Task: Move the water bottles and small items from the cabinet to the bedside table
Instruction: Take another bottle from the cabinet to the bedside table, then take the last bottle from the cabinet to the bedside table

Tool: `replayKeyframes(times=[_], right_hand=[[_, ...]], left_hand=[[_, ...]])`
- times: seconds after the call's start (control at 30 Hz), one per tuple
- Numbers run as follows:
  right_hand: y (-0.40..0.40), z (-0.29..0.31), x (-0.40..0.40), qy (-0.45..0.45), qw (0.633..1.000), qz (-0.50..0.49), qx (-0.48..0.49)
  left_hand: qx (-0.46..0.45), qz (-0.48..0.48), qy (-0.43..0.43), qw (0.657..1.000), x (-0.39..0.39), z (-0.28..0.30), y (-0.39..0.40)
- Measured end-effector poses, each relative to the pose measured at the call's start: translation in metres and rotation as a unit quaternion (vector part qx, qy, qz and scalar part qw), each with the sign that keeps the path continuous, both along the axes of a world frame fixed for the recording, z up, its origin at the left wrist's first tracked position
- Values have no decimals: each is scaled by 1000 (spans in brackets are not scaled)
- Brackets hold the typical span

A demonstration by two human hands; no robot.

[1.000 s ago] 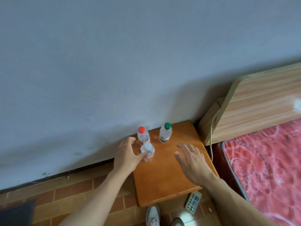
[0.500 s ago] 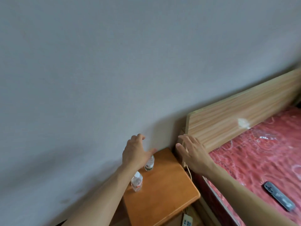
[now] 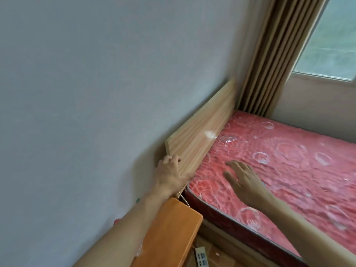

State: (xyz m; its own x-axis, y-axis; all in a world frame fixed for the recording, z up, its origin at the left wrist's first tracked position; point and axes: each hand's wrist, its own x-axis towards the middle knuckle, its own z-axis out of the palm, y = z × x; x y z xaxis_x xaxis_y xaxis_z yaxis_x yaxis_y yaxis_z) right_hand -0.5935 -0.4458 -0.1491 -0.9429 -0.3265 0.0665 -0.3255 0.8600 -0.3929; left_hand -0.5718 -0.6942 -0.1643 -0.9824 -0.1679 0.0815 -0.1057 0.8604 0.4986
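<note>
Our hands hang empty over bed and bedside table.
Left hand (image 3: 171, 176) loosely curled, right hand (image 3: 244, 178) spread flat; glossy orange wood bedside table (image 3: 173, 234) half hides clear bottles (image 3: 138, 249).

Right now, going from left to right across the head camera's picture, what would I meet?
Grey wall → left hand by the near end of the wooden headboard → right hand with fingers spread over the red mattress → window at far right.
</note>
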Motion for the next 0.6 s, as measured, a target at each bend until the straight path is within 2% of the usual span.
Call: replayKeyframes(times=[0.33,0.6], right_hand=[[159,36,101,35,979,-199,10],[310,50,247,46,926,-373,-33]], left_hand=[[-2,-232,29,972,-6,31,186],[-3,-402,49,914,77,59,387]])
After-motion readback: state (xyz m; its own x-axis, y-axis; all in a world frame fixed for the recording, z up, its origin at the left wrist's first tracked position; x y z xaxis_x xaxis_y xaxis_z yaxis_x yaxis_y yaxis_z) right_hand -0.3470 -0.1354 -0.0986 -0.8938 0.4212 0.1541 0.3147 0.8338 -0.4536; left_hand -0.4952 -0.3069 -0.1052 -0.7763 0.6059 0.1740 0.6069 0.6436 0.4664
